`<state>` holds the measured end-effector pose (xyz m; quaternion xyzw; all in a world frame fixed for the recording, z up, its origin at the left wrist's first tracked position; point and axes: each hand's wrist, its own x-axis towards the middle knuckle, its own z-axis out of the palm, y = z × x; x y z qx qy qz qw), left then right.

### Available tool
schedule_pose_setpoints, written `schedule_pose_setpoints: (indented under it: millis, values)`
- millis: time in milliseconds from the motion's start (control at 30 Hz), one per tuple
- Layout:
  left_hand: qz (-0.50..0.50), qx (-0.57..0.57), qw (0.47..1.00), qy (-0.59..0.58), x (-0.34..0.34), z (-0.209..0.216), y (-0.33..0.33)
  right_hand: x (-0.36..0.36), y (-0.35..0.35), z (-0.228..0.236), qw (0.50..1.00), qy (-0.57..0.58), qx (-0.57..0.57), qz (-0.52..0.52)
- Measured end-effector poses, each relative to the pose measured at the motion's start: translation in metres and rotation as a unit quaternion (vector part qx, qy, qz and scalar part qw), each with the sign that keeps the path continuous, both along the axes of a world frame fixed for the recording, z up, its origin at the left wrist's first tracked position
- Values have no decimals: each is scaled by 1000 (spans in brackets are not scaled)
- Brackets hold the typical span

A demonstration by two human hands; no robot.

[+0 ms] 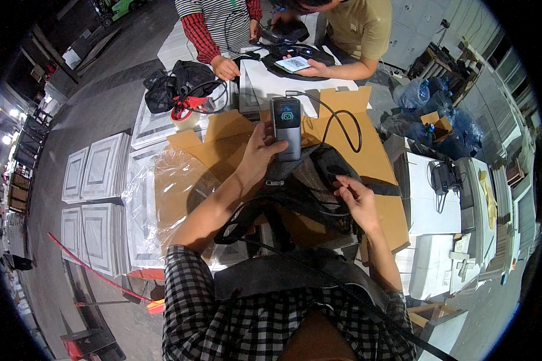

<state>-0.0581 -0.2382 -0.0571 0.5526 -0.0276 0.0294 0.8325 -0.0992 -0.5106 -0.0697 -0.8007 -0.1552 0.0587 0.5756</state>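
Observation:
My left hand [262, 150] is closed around a grey power bank [286, 135] with a lit display on its dark upper half. A black cable [356, 129] runs from the top of the power bank and loops to the right. Below it sits a dark mesh bag [319, 174] with a zipper and black straps, on an opened cardboard box [376, 159]. Beside the bag's right edge, my right hand [358, 201] hovers with loosely bent fingers apart; nothing shows in them.
Across from me, one person's hand holds a phone [295, 64] over a black bag [325, 57]; another person stands alongside. Left are a black bag [177, 84], a tape roll [185, 117], clear plastic film [162, 186] and stacked panels [105, 165]. Water bottles [415, 93] lie right.

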Motion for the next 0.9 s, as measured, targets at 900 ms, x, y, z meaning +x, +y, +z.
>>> schedule_pose_setpoints:
  millis: [900]
  values:
    - [1, 9, 1000, 2, -3, 7, 1, 1, 2, -3, 1000, 0, -10, 16]
